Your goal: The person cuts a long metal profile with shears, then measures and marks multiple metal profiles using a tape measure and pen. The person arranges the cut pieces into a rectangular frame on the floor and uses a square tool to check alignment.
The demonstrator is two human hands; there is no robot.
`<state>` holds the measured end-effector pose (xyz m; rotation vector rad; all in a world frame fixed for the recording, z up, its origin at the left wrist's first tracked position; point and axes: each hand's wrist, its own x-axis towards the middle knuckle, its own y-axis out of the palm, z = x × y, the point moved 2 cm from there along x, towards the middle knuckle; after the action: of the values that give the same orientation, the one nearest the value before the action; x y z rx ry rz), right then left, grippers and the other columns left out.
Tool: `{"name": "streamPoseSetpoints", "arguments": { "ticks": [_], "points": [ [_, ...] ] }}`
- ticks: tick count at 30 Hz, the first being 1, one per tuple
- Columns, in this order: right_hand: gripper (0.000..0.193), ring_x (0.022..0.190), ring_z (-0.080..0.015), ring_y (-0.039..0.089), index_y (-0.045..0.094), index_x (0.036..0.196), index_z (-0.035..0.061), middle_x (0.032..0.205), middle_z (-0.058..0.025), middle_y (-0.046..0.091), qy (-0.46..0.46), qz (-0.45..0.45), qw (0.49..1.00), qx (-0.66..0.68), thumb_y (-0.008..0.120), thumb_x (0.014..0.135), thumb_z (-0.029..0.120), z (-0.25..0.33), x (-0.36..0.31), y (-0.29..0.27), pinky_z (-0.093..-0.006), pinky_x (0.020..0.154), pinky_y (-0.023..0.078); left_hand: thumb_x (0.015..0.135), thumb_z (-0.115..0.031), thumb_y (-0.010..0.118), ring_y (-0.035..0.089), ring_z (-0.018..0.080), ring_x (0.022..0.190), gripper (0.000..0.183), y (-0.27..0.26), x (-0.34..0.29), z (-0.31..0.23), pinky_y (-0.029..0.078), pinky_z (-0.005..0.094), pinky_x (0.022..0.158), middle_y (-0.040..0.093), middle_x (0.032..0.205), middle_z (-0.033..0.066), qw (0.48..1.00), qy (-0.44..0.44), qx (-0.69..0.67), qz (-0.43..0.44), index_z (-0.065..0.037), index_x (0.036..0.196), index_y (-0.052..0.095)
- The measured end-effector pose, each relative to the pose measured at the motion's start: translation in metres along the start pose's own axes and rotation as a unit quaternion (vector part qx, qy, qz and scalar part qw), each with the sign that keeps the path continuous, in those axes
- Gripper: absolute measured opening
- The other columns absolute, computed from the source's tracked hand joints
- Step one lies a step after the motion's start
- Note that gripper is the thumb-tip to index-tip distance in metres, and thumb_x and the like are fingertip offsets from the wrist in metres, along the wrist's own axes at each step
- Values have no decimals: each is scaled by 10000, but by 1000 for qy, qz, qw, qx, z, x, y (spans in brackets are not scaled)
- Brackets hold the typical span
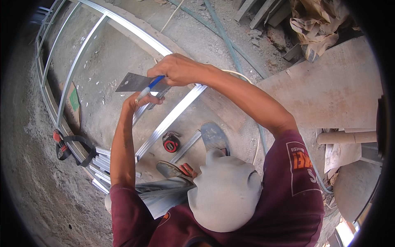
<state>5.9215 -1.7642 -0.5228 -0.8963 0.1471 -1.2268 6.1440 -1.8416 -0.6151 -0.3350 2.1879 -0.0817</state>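
Observation:
My right hand [179, 71] is closed round a flat grey metal blade [135, 82], which has a hole near its end and juts out to the left. Just below it, my left hand [144, 101] has a slim blue-and-white pen [151, 87] slanting across it. The pen's blue end reaches up to the right fingers and blade. The left fingertips lie beside a silver metal channel [142, 111]. Both hands are over the silver metal frame [175, 113], and the right one hides part of its long rail. The palms are turned away from view.
A red-and-black tape measure [171, 142] lies near my feet, beside a short metal strip [186, 147]. Red-handled pliers or snips [187, 170] rest by one shoe. Cut channels [101, 166] and a black strap [76, 150] are at left. A wooden board [321, 88] lies at right.

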Motion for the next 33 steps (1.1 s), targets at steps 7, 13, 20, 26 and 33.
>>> {"name": "streamPoseSetpoints", "arguments": {
  "ticks": [7, 13, 20, 26, 33],
  "points": [
    [107, 694, -319, 640, 671, 902, 83, 726, -112, 666, 35, 28, 998, 40, 723, 810, 104, 3, -3, -11, -423, 653, 476, 723, -314, 822, 620, 138, 860, 462, 1, 3, 4, 479, 297, 764, 714, 964, 45, 1000, 10, -1, -3, -73, 1110, 741],
    [241, 719, -251, 651, 712, 1058, 147, 775, -88, 686, 105, 34, 991, 78, 762, 843, 242, 7, -4, -13, -373, 696, 498, 783, -303, 779, 612, 138, 926, 448, 0, 1, -1, 469, 291, 835, 701, 995, 41, 999, -13, 18, 28, -68, 1161, 728],
    [421, 825, -180, 663, 702, 1149, 90, 884, -91, 706, 297, -86, 923, 229, 798, 828, 346, 8, -35, -6, -333, 738, 509, 742, -371, 780, 642, 175, 998, 461, -8, 12, 17, 456, 318, 939, 743, 1012, 66, 998, 0, 59, 10, -88, 1106, 760],
    [365, 721, -151, 569, 687, 1048, 13, 785, -62, 630, 373, -115, 870, 302, 674, 941, 362, 2, -59, 12, -322, 681, 470, 698, -363, 786, 664, 192, 1036, 437, -7, 6, -1, 467, 308, 944, 757, 1046, 91, 996, -10, 93, 8, -101, 1047, 789],
    [424, 843, -240, 623, 655, 951, -14, 866, -164, 640, 417, -216, 849, 241, 595, 982, 405, 4, -66, 36, -386, 765, 483, 750, -258, 775, 664, 163, 919, 453, -9, 9, 12, 508, 306, 835, 744, 1004, 78, 997, 13, 77, 10, -68, 1160, 739]
  ]
}}
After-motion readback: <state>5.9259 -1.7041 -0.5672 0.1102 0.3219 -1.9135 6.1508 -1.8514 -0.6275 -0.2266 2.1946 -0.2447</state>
